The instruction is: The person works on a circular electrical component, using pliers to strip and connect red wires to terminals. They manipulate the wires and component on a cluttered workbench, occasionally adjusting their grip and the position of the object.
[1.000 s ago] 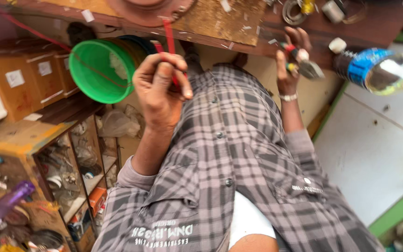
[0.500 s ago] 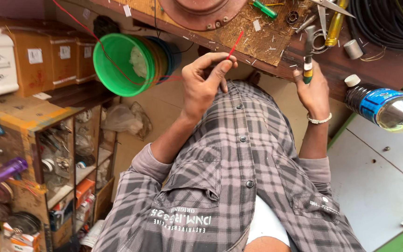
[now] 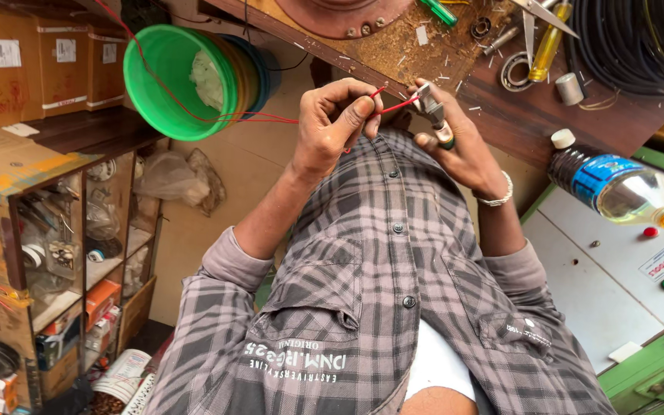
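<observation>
My left hand (image 3: 333, 127) pinches a thin red wire (image 3: 217, 117) between thumb and fingers, in front of my chest. The wire trails left past a green plastic bucket (image 3: 164, 77). My right hand (image 3: 456, 147), with a bracelet on the wrist, grips a small metal cutting tool (image 3: 433, 114) with a green and yellow handle. The tool's jaws meet the red wire's end just right of my left fingers. Both hands hover at the edge of a wooden workbench (image 3: 501, 115). My grey checked shirt fills the lower view.
On the bench lie scissors (image 3: 541, 14), a yellow-handled screwdriver (image 3: 547, 48), metal rings, a coil of black cable (image 3: 639, 46) and a round metal part (image 3: 340, 14). A plastic bottle (image 3: 616, 188) lies on a white panel with coloured buttons. Cardboard boxes and cluttered shelves (image 3: 55, 253) stand left.
My hands have come together: the right hand has brought the tool down to the wire's end held by the left hand. The view has shifted slightly.
</observation>
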